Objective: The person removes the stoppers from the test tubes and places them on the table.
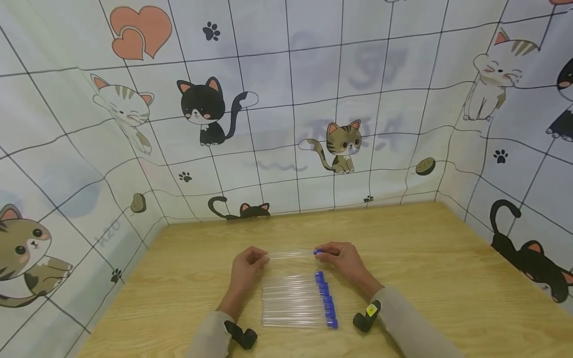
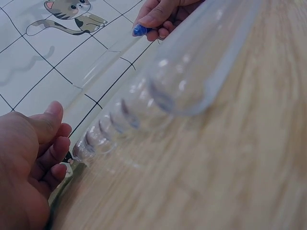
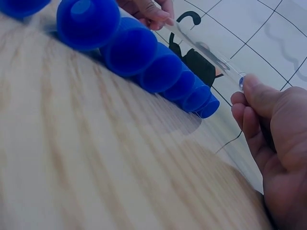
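Note:
Between both hands a clear test tube [image 1: 291,254] with a blue cap is held level, beyond a row of similar tubes. My left hand [image 1: 247,268] pinches its rounded end between thumb and fingers. At the other end my right hand [image 1: 346,261] pinches the blue cap [image 1: 318,251]. Closer to me, several clear capped test tubes [image 1: 293,302] lie side by side on the table, their blue caps [image 1: 328,300] all pointing right. In the right wrist view those caps [image 3: 129,47] show as a row of hollow blue ends, and the held tube [image 3: 206,50] slants above them.
The wood-grain table [image 1: 197,283] carries the row of tubes near its middle. A white cloth [image 1: 268,99] with grid lines and printed cats hangs behind it and along both sides. Dark wrist cameras [image 1: 367,316] sit on both sleeves.

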### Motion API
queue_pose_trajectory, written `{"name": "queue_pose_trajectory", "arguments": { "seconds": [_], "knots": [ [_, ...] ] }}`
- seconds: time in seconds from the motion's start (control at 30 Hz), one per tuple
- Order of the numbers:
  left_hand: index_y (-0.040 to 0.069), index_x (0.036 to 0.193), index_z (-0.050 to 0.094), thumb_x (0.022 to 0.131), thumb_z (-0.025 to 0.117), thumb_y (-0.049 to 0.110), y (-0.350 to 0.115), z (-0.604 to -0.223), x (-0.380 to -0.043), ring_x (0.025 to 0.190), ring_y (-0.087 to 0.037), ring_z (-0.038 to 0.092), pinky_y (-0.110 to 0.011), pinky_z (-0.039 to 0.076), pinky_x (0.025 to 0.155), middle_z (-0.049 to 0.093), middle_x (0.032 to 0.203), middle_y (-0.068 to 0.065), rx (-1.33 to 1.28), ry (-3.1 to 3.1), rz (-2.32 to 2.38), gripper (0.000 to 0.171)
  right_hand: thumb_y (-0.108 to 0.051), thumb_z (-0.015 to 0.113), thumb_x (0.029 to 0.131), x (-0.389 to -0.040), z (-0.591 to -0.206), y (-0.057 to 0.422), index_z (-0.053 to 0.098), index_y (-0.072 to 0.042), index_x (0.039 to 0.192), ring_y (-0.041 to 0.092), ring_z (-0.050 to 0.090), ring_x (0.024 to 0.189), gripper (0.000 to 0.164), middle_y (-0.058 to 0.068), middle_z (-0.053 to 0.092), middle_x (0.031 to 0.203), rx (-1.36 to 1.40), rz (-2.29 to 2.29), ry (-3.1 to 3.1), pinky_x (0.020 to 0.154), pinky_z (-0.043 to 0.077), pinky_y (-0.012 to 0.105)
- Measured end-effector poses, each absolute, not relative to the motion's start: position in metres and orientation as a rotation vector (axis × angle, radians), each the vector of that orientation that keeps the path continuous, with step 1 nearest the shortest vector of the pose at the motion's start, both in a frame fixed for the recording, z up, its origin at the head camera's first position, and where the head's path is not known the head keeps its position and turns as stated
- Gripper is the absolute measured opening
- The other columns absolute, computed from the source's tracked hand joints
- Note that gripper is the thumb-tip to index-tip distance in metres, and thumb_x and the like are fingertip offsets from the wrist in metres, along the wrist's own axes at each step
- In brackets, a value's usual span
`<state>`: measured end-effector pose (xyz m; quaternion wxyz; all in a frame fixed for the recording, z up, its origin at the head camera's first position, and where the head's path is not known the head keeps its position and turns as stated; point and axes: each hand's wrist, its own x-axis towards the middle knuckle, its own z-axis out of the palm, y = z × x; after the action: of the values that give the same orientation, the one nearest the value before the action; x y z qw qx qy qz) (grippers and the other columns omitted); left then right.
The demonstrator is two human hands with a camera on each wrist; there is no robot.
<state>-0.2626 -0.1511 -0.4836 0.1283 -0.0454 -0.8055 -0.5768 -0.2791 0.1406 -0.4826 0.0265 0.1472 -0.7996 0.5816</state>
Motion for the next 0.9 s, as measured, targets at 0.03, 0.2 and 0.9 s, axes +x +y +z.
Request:
{"name": "queue_pose_trajectory", "arguments": {
  "seconds": [0.03,0.2,0.9],
  "knots": [
    [0.011,0.092,0.068,0.086,0.072,0.013,-0.151,-0.484,-0.263,0.076,-0.017,0.058,-0.026,0.046,0.064,0.065,0.084,-0.002,-0.132,-2.346,-1.681,0.007,-0.031,0.075,0.083,-0.279,-0.483,0.141,0.074,-0.019,0.102,0.014,0.067,0.091,0.022,-0.004,0.071,0.099,0.461,1.795,-2.481,0.077,0.052,0.027],
    [0.01,0.091,0.067,0.086,0.071,0.01,-0.153,-0.486,-0.264,0.076,-0.017,0.06,-0.026,0.046,0.065,0.065,0.082,-0.003,-0.142,-2.341,-1.711,0.006,-0.03,0.074,0.084,-0.28,-0.484,0.141,0.074,-0.019,0.101,0.015,0.067,0.088,0.02,-0.004,0.071,0.098,0.509,1.794,-2.506,0.077,0.052,0.028],
    [0.008,0.09,0.068,0.086,0.072,0.013,-0.152,-0.486,-0.266,0.072,-0.016,0.058,-0.027,0.046,0.064,0.065,0.079,-0.001,-0.222,-2.394,-1.635,0.008,-0.026,0.072,0.086,-0.278,-0.479,0.141,0.073,-0.016,0.104,0.015,0.067,0.087,0.02,-0.003,0.072,0.097,0.478,1.73,-2.466,0.077,0.052,0.028]
  ]
}}
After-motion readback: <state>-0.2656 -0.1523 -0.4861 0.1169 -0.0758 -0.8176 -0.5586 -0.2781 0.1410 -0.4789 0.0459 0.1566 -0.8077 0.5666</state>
